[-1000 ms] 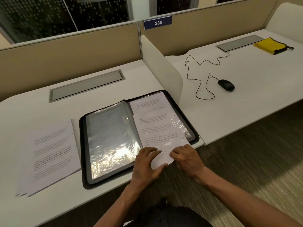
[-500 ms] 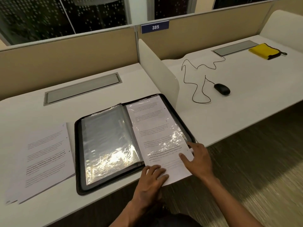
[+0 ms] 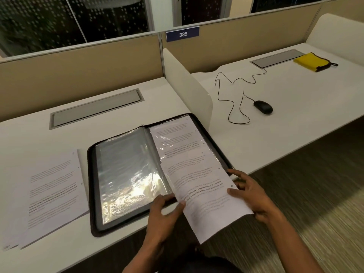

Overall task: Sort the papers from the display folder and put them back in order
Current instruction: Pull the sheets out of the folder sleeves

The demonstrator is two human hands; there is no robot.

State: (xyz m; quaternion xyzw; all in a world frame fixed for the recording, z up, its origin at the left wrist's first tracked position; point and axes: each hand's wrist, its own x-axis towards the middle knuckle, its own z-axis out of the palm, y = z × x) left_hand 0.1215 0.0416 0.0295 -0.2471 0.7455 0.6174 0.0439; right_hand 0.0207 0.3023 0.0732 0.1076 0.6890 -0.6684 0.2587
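A black display folder [image 3: 92,186] lies open on the white desk [image 3: 122,85], its clear sleeves shining. A printed sheet [image 3: 206,203] sticks halfway out of the right-hand sleeve and hangs past the desk's front edge. My left hand [image 3: 165,215] pinches the sheet's left edge near the folder's bottom corner, thumb on top. My right hand [image 3: 250,194] holds the sheet's right edge, fingers curled by the folder's lower right corner. A stack of loose printed papers [image 3: 51,194] lies left of the folder.
A white divider panel [image 3: 187,83] stands just behind the folder's right side. On the neighbouring desk lie a black mouse [image 3: 263,107] with a looping cable and a yellow pouch [image 3: 313,62]. A grey cable hatch [image 3: 96,107] sits behind the folder.
The sheet has slid further out of the right sleeve toward me. My left hand moved from the sheet's bottom to its left edge, and my right hand shifted to its right edge.
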